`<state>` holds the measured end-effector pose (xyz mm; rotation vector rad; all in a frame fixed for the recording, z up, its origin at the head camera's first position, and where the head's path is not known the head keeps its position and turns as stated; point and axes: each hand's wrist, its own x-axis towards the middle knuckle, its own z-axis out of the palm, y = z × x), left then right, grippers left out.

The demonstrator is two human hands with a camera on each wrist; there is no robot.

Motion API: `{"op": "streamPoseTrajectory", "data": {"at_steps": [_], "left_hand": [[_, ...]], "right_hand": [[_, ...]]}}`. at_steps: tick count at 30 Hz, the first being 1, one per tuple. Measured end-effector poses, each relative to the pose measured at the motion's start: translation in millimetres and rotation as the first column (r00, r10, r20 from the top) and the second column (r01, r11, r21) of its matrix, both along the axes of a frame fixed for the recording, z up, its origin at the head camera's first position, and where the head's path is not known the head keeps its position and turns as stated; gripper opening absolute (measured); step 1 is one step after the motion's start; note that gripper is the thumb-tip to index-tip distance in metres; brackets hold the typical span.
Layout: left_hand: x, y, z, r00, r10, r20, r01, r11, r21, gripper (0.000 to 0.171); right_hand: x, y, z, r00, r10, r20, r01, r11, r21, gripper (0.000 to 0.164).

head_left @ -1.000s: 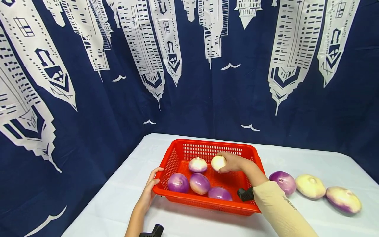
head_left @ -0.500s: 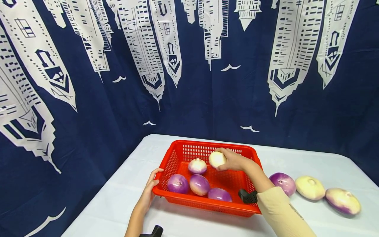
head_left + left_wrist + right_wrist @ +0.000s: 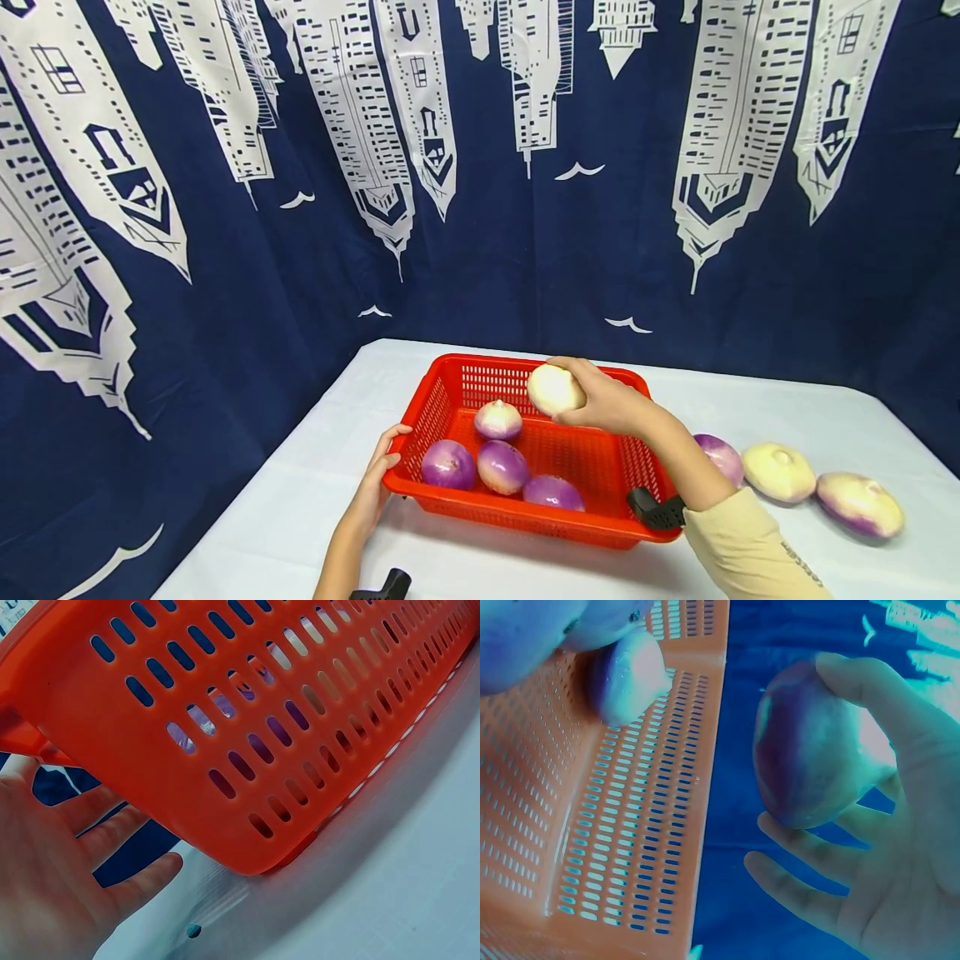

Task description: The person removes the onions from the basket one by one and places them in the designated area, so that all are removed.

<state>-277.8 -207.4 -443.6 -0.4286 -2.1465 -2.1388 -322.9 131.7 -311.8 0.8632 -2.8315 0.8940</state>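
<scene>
A purple-and-white onion (image 3: 553, 390) is gripped between the thumb and fingers of the right hand (image 3: 600, 402), raised over the back of the red basket (image 3: 517, 510). In the right wrist view, that onion (image 3: 817, 746) shows clearly, with some fingers spread below it. At the basket's left end, the left hand (image 3: 369, 477) holds the rim, thumb and a fingertip on it. The left wrist view shows the left hand (image 3: 67, 862) beside the basket wall (image 3: 150, 750); some of its fingers are partly hidden behind the corner. Several onions (image 3: 498, 419) lie in the basket's left and front part.
Three more onions (image 3: 777, 472) lie in a row on the white table (image 3: 450, 575), right of the basket and partly behind the right arm. Behind the table hangs a dark blue curtain (image 3: 487, 275) with white building prints. Black camera mounts (image 3: 656, 508) are worn on both wrists.
The right hand has lifted the onion higher, from inside the basket to about its back rim. The right forearm has shifted right. The left hand and the other onions stay in place.
</scene>
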Motion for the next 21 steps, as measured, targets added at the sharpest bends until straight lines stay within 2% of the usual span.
{"op": "streamPoseTrajectory", "data": {"at_steps": [7,14,21], "left_hand": [[-7.3,-2.4,-7.1,0.998,0.033,0.045,-0.034,0.999,0.028,0.044],[0.9,0.1,3.1,1.000,-0.002,0.001,0.002,1.000,0.008,0.043],[5.7,4.3,10.6,0.999,0.017,0.029,-0.017,1.000,0.024,0.045]], "right_hand": [[18.1,7.7,4.5,0.997,0.002,-0.078,-0.005,0.999,-0.034,0.069],[39.2,24.1,6.9,0.991,-0.056,-0.125,0.050,0.997,-0.050,0.073],[60.6,45.4,2.8,0.981,-0.141,-0.134,0.140,0.990,-0.016,0.076]]}}
